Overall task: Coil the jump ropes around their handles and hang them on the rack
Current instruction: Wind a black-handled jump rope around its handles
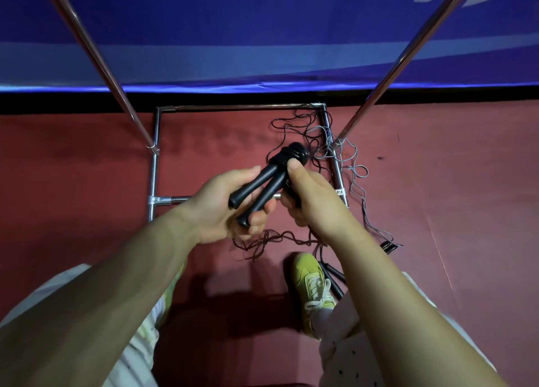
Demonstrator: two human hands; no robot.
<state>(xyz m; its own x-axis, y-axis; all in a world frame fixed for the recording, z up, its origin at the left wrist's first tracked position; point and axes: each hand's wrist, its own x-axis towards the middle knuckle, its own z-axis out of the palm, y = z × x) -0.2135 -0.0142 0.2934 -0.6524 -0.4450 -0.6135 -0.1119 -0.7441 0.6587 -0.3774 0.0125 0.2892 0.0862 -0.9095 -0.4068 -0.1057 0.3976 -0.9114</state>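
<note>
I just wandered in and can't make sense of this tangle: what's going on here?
A person is winding a black jump rope around its own pair of handles. The left hand grips the two handles together, while the right hand pinches the rope by the coil already wrapped near their top. More loose rope, black and grey, lies tangled on the red floor around the metal rack's base. No rope can be seen hanging on the rack.

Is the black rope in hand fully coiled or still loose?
Partly coiled: black rope turns bunch around the paired black handles held by the left hand; cannot tell how much remains.
</note>
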